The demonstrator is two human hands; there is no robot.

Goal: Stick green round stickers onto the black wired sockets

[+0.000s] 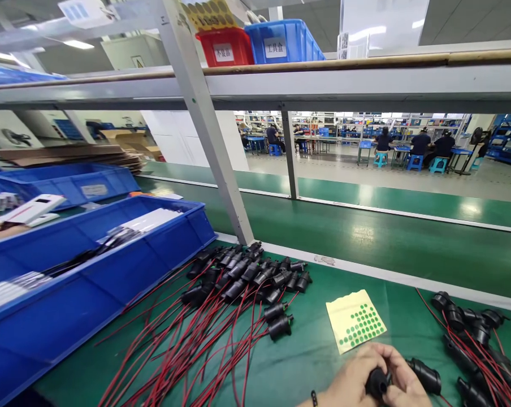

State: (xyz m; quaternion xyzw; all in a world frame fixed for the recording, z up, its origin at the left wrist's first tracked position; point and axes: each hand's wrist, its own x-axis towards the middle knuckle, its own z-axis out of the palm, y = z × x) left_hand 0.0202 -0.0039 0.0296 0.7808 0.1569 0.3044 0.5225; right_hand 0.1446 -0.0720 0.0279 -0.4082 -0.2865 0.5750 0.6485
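Gripping a black socket [377,383] at six o'clock on the green bench [306,362], your two hands meet: left hand [353,379] wraps it, right hand [402,381] pinches it too. A second socket [425,376] lies touching at three o'clock. Sticker sheet [355,320] sits near at twelve; wired sockets [242,277] heap at ten, beside a blue bin [90,294].

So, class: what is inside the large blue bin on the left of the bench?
Inside the large blue bin lie white flat pieces and dark cables. Its near wall hides the floor of the bin, so anything lower down cannot be seen.
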